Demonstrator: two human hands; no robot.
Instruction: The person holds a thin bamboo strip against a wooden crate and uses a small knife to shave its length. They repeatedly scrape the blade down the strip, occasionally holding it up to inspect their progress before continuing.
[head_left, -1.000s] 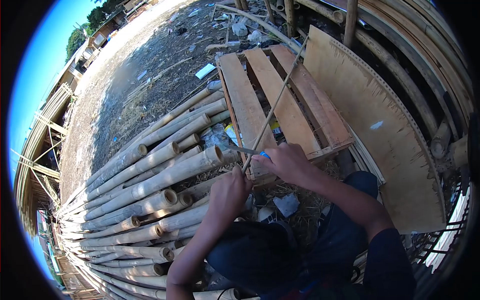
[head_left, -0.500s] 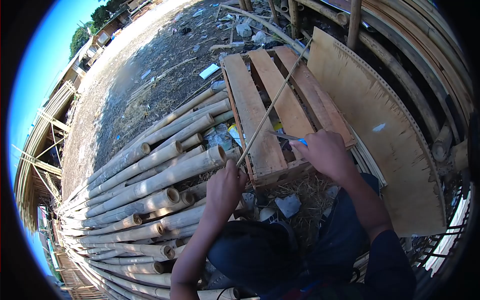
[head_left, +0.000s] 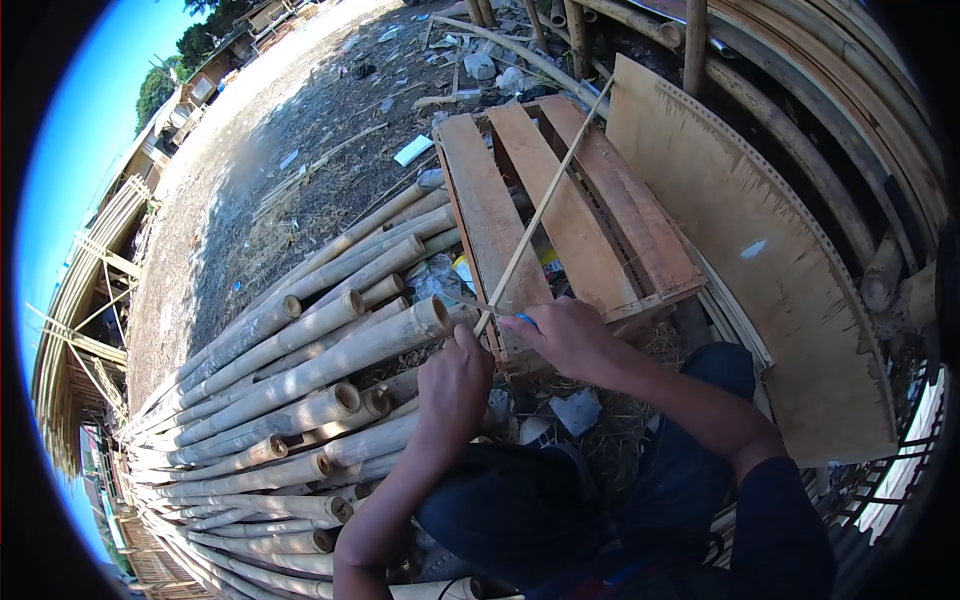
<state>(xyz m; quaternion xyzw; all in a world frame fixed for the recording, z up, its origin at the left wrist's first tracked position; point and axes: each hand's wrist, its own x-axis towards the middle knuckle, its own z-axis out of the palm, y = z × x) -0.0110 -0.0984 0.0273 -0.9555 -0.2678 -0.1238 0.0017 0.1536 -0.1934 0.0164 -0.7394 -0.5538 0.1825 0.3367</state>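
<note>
Closed around the near end of a thin bamboo strip point(head_left: 548, 200) is my left hand point(head_left: 455, 385). The strip slants up and away across a slatted wooden crate point(head_left: 488, 190), its far end reaching the plywood. My right hand point(head_left: 570, 340) grips a knife point(head_left: 522, 321) by its blue handle. The knife's blade crosses the strip just beyond my left fist and points leftward. Both hands are close together at the crate's near left corner, and my right fingers cover most of the handle.
A big stack of bamboo poles point(head_left: 320, 350) fills the left side, cut ends towards me. A plywood sheet point(head_left: 740, 250) leans at the right. A grey stone chunk point(head_left: 577, 411) lies between my knees and the crate. A white piece of litter point(head_left: 413, 147) rests beyond it.
My right hand with the knife has moved left and nearer to me along the strip, close to my left hand. The left hand keeps its hold, nearly in place.
</note>
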